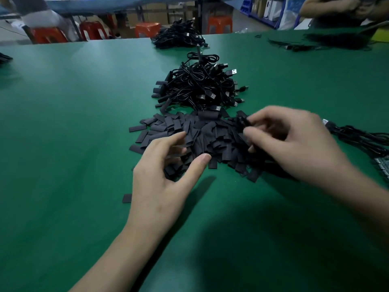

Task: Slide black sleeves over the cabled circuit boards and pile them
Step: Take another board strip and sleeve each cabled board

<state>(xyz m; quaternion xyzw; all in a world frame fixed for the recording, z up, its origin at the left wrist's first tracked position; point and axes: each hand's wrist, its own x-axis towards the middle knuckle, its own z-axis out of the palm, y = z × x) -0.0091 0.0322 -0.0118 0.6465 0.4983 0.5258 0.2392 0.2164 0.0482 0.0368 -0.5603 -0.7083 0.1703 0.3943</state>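
Green mat (pixel 63 123): covering the whole bench and filling most of the frame; soft glare sitting at upper left.
Loose sleeves (pixel 189 131): lying in a flat heap at centre frame; one stray sleeve (pixel 127 198) sitting apart, lower left of the heap.
Left hand (pixel 166 175): hovering over the heap's near-left edge, fingers spread and loosely bent, gripping nothing.
Right hand (pixel 294 142): pinching a black piece (pixel 242 122) between thumb and fingertips above the heap's right side; motion blur, so cannot tell if a board is sitting inside it.
Cable pile (pixel 202 85): sitting just behind the heap, USB plugs sticking out to the right, sleeved ends to the left.
Second cable pile (pixel 181 36): sitting at the far bench edge, upper centre.
Cable bundle (pixel 362 138): trailing in from the right edge, beside a circuit board (pixel 382 165) that the frame is cutting off.
Room: orange stools (pixel 147 28) standing beyond the bench; another person's arms (pixel 336 7) showing at upper right.
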